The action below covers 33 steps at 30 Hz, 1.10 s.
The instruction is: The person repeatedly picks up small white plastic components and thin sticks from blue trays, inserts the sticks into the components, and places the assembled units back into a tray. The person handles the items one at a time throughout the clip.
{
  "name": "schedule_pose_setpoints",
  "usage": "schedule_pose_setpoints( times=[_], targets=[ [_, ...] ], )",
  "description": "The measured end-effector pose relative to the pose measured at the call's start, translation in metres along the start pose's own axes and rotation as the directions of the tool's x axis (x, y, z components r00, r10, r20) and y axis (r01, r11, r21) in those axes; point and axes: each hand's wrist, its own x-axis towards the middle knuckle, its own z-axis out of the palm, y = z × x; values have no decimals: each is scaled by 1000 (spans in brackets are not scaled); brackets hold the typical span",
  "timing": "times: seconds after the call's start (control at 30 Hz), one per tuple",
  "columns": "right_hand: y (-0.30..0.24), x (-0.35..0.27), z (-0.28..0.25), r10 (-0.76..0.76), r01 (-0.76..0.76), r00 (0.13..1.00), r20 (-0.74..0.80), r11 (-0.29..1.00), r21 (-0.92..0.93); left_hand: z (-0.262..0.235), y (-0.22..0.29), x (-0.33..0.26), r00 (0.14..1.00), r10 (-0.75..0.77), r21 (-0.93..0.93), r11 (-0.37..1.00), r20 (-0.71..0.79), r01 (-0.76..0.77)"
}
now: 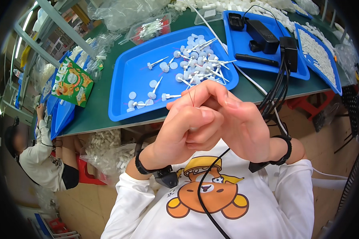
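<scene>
My left hand [187, 129] is closed, its thumb pressed against curled fingers. A thin dark reddish strand [192, 98] stands up from between those fingers. Close against it, my right hand [245, 125] is bent inward with its fingers curled; what they hold, if anything, is hidden. Both hands are raised in front of my chest, by the near edge of a blue tray [116, 85]. Lying in the tray are several small white stick-like pieces [201, 63] and round translucent discs [132, 95]. Fine red strands show near some pieces.
Right of the tray, a second blue tray [237, 42] holds black devices and cables. Farther right is a tray of small white pieces [317, 51]. A green snack bag [72, 81] and a clear box [149, 30] stand left and behind. Another person [42, 155] sits at far left.
</scene>
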Motion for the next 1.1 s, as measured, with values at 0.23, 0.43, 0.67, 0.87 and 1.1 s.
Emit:
schedule_pose_setpoints(
  times=[0.23, 0.43, 0.67, 0.87, 1.1],
  targets=[
    [2, 1, -2, -21, 23, 1000, 16, 994, -106, 0, 6, 0, 998, -60, 24, 998, 12, 59],
    [-4, 3, 1, -1, 4, 998, 56, 998, -60, -9, -1, 1, 974, 76, -277, 961, 211, -15],
    [-28, -1, 2, -68, 75, 996, 56, 988, -136, -3, 48, -32, 995, 38, -135, 991, 93, -25],
    [-45, -16, -10, -319, 269, 939, -128, 914, -304, -20, 112, -121, 807, 305, 316, 936, -505, -156],
    [-51, -11, -19, -270, 211, 960, -72, 870, -445, -104, 134, -255, 482, -157, 409, 348, -862, 844]
  ],
)
